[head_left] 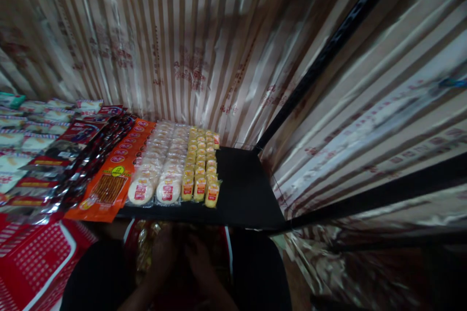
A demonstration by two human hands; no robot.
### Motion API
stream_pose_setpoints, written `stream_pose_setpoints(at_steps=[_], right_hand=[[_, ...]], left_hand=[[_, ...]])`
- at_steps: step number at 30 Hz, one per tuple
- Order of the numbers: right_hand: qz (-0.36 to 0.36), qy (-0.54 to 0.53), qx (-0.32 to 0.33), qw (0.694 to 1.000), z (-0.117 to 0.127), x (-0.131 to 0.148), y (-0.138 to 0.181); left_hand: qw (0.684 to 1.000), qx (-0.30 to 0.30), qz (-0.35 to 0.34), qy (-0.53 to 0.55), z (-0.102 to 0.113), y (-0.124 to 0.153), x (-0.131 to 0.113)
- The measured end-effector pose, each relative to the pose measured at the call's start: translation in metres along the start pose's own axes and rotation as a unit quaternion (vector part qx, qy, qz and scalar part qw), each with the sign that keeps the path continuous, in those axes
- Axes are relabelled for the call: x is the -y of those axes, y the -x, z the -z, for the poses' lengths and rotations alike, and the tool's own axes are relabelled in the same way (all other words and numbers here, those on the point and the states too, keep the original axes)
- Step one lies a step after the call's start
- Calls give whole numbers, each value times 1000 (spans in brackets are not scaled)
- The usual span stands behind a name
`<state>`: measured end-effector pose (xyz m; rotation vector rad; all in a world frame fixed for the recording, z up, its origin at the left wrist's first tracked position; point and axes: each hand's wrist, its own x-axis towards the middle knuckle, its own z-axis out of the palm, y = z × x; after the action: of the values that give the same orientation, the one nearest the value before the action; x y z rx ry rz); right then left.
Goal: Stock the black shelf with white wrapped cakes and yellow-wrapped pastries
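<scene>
Low between my knees, in deep shadow, my left hand (165, 248) and my right hand (197, 251) reach into a red basket (229, 248) with a pale rim. Shiny wrapped packets (143, 245) lie in it beside my left hand. Darkness and blur hide my fingers, so what they hold, if anything, does not show. Just above, on a black shelf (248, 189), stand rows of small yellow wrapped cakes (200, 187). To their left are rows of round white wrapped crackers (168, 188) and orange snack packs (109, 189).
Dark red packs (78, 136) and white-wrapped packets (38, 142) fill the shelf's left side. A red basket with a white handle (69, 243) stands at lower left. A black pole (299, 92) slants up at the shelf's right corner. Striped sheeting (189, 34) hangs behind.
</scene>
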<state>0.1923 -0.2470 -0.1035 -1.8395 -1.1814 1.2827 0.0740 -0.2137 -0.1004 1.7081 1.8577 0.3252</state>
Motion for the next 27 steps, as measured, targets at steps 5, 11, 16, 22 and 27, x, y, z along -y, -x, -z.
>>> stream_pose_setpoints(at_steps=[5,11,16,22,27], right_hand=[[20,-47,-43,998,10,10,11],[84,-125,-48,987,28,21,32],[90,-188,-14,978,43,26,44],[86,-240,-16,967,61,38,51],[70,-277,-48,957,78,50,54]], left_hand=[[992,51,23,109,18,26,-19],[974,41,19,223,35,54,-34],[931,53,-7,362,43,71,-50],[869,71,21,490,54,81,-71],[881,81,-28,465,59,82,-90]])
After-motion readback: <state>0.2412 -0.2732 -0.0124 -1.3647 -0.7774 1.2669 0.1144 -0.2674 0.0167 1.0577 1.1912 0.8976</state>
